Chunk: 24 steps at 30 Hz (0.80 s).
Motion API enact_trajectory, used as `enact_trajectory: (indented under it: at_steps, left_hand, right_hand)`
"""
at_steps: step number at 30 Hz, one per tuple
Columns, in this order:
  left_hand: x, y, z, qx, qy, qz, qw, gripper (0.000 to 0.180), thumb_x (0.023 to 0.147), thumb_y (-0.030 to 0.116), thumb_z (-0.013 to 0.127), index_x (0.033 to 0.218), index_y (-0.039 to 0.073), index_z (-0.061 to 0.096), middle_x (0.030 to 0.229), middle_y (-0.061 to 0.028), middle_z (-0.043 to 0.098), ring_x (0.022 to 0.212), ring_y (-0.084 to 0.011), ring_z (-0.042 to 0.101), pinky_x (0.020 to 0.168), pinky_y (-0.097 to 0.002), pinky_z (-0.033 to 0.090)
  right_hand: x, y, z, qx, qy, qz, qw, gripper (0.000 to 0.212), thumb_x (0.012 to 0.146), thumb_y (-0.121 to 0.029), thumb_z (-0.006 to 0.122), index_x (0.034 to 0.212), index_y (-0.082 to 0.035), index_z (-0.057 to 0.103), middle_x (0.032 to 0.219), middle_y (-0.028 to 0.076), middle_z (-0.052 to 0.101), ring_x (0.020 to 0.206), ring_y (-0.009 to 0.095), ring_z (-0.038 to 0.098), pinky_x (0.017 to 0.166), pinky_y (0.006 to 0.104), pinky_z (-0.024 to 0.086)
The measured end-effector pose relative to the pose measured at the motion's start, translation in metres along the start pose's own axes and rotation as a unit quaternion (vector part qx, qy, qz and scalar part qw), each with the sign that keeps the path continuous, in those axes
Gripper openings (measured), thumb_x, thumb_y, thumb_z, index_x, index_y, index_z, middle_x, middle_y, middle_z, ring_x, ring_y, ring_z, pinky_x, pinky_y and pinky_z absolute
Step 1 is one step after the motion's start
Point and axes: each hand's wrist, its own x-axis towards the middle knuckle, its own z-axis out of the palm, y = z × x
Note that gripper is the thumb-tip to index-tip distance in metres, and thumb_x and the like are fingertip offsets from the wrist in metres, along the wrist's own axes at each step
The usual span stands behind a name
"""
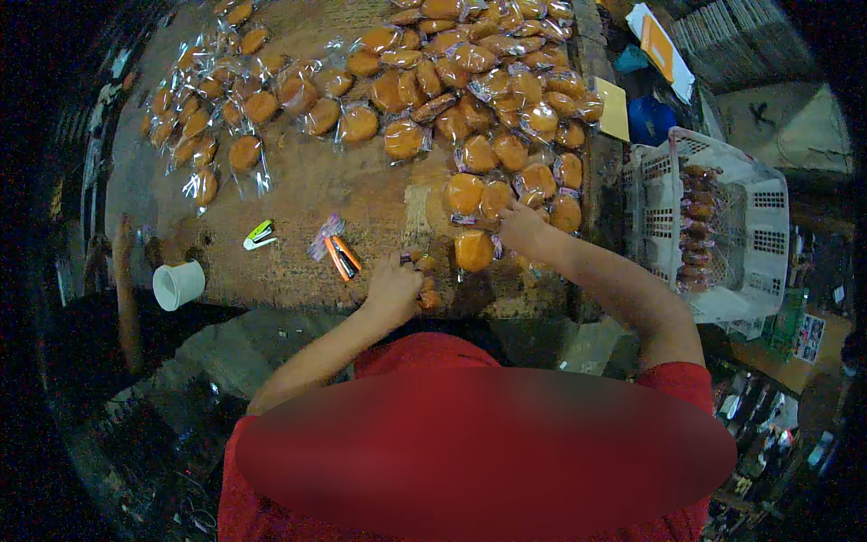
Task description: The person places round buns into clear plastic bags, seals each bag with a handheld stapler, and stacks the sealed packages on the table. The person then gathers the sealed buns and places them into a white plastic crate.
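Many round orange-brown buns in clear plastic wrap [474, 250] lie on the worn wooden table [298, 194]. At the table's near edge, my left hand [395, 291] is closed on a wrapped bun [428, 294], which its fingers partly cover. My right hand [526, 233] reaches in among the nearest buns at the right. Its fingers are bent together at the edge of a wrapped bun [497, 199]; the fingertips are partly hidden. Left of my left hand lie an orange and black stapler [341, 257] and a crumpled piece of purplish clear wrap [325, 232].
A green and white stapler [259, 235] and a white plastic cup [179, 285] are at the left. Wrapped buns are heaped across the far side. Beyond the right edge stands a white plastic crate [759, 208] with packs of buns inside. A yellow card [611, 109] lies near the table's right edge.
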Motion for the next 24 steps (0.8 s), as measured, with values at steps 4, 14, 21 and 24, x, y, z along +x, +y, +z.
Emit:
enact_trajectory:
  at_steps: [4,14,21,24]
  left_hand:
    - [-0.002,-0.013,0.021,-0.033,0.094,0.078,0.992,0.034,0.075,0.03,0.078,0.1,0.007,0.076,0.112,-0.0135,0.07,0.118,-0.0336,0.057,0.101,-0.0462,0.044]
    - [-0.003,-0.037,0.019,0.034,0.1,0.174,0.979,0.037,0.085,0.022,0.062,0.119,0.009,0.069,0.136,-0.0153,0.058,0.134,-0.0364,0.045,0.106,-0.0497,0.042]
    - [-0.004,-0.032,0.016,0.053,0.019,0.157,0.986,0.026,0.084,0.021,0.064,0.105,0.009,0.073,0.132,-0.0153,0.061,0.137,-0.035,0.042,0.104,-0.0494,0.04]
    - [-0.003,-0.031,0.02,0.072,0.006,0.157,0.985,0.022,0.084,0.022,0.065,0.098,0.008,0.075,0.128,-0.0168,0.063,0.137,-0.0353,0.042,0.104,-0.0496,0.039]
  right_hand:
    - [-0.041,-0.001,-0.026,0.095,0.063,0.037,0.993,0.02,0.072,-0.025,0.078,0.088,-0.012,0.078,0.11,0.003,0.07,0.111,0.025,0.057,0.106,0.0437,0.041]
    - [-0.082,-0.131,0.028,0.343,0.297,0.174,0.874,0.051,0.064,-0.015,0.084,0.112,-0.007,0.07,0.128,0.012,0.062,0.125,0.035,0.052,0.11,0.0408,0.042]
    - [-0.08,-0.103,0.036,0.373,0.223,0.166,0.885,0.058,0.063,-0.022,0.087,0.117,-0.011,0.07,0.137,0.011,0.058,0.132,0.034,0.049,0.119,0.0483,0.029]
    - [-0.094,-0.09,0.032,0.453,0.244,0.153,0.844,0.061,0.068,-0.023,0.088,0.124,-0.011,0.068,0.135,0.009,0.061,0.128,0.03,0.054,0.118,0.0457,0.033]
